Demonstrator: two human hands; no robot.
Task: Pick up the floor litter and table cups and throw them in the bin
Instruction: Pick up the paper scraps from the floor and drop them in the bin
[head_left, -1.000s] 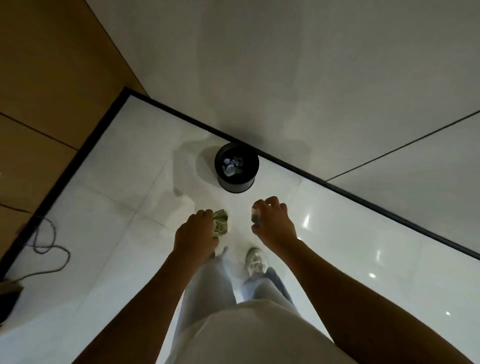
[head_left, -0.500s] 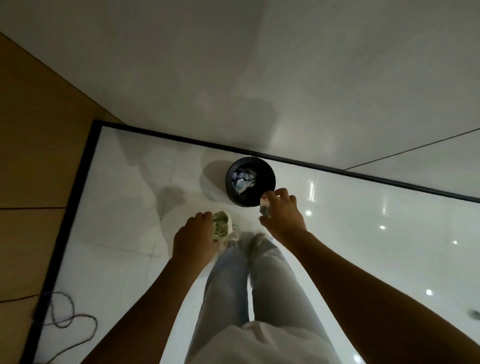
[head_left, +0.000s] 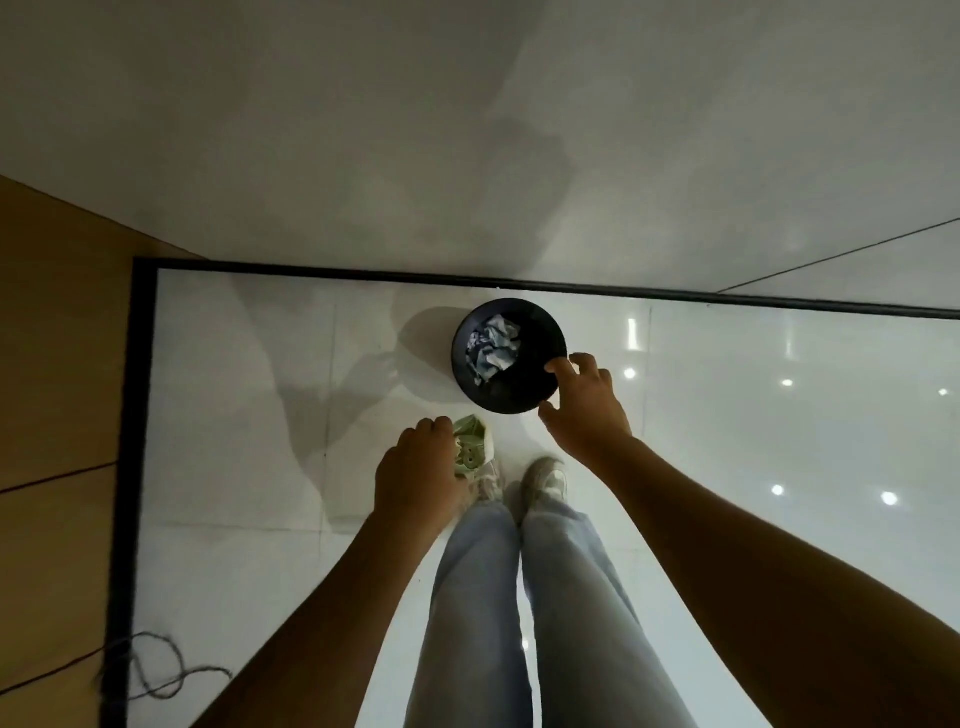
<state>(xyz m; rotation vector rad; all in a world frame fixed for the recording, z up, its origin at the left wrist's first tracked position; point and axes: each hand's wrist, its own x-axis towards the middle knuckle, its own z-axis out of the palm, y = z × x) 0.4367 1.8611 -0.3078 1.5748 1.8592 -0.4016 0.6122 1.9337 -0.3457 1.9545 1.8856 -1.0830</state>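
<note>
I see my right hand (head_left: 584, 410) spread loosely at the near right rim of the black bin (head_left: 524, 387), apparently holding nothing. Crumpled paper (head_left: 491, 347) lies inside. My left hand (head_left: 418, 470) grips a green cup (head_left: 471, 448) nearer, left of the bin.

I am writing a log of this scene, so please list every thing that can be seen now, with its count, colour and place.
bin: one, black, round, on the white floor close to the wall.
crumpled litter: one wad, white and bluish, inside the bin.
green wrapper: one, pale green, crumpled, held in the left hand, nearer than the bin.
cable: one, dark, looped on the floor at lower left.
skirting strip: one, black, along the foot of the wall.
wood panel: one, brown, at left.
left hand: one, grips the green wrapper.
right hand: one, fingers spread at the bin's rim; nothing seen in it.
legs and shoes: two, light blue jeans, pale shoes.
</note>
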